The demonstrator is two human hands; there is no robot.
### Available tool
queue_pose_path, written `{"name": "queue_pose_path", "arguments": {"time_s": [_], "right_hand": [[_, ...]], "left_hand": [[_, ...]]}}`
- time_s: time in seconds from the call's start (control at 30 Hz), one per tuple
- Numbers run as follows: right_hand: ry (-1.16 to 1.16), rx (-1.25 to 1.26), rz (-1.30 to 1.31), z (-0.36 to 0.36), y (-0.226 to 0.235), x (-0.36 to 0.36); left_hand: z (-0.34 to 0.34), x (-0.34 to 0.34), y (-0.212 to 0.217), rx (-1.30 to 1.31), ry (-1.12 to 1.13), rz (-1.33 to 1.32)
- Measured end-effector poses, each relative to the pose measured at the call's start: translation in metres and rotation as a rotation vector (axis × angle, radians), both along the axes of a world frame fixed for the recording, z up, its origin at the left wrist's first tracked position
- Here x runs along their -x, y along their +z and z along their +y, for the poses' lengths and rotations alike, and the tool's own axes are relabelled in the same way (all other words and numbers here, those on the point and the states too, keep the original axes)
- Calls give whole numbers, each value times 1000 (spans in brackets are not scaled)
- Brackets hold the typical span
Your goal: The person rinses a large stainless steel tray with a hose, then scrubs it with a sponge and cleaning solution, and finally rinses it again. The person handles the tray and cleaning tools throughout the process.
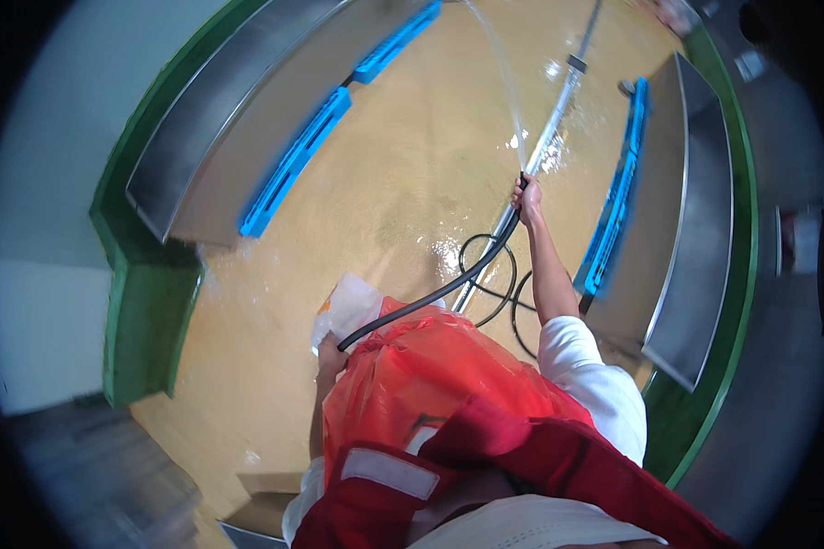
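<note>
My right hand [528, 196] is stretched out ahead, closed round a black hose [438, 295] near its open end. A stream of water [506, 69] shoots forward from that end onto the wet floor [412, 146]. The hose curves back across my front to my left hand [331, 355], which is low beside my red apron [412, 366] with its fingers curled round the hose. A whitish translucent plastic piece [350, 306] shows right by the left hand; whether that hand also holds it I cannot tell.
A metal drain channel [547, 137] runs along the floor ahead. Loops of thin black hose [513, 293] lie near it. Steel benches [220, 101] with blue slatted pieces [298, 165] line the left, and a similar bench [710, 183] lines the right. Green kerbs [146, 320] edge the walls.
</note>
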State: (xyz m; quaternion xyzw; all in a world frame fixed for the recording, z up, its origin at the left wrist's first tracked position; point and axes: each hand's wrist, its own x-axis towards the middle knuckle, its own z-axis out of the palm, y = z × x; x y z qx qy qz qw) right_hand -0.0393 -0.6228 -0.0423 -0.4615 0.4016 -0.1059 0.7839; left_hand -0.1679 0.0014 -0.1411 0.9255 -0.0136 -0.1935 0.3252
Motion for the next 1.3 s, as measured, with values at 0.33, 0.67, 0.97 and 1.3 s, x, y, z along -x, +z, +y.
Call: {"name": "queue_pose_path", "arguments": {"time_s": [0.33, 0.67, 0.97, 1.3], "right_hand": [[-483, 42, -2, -47, -16, 129], [-750, 191, 109, -25, 28, 152], [-875, 169, 206, -1, 20, 137], [-1204, 24, 378, 88, -57, 201]], "left_hand": [[-50, -107, 23, -75, -323, 18], [-83, -213, 17, -4, -695, 105], [-62, -255, 22, 50, -627, 173], [-26, -304, 16, 42, -667, 321]]}}
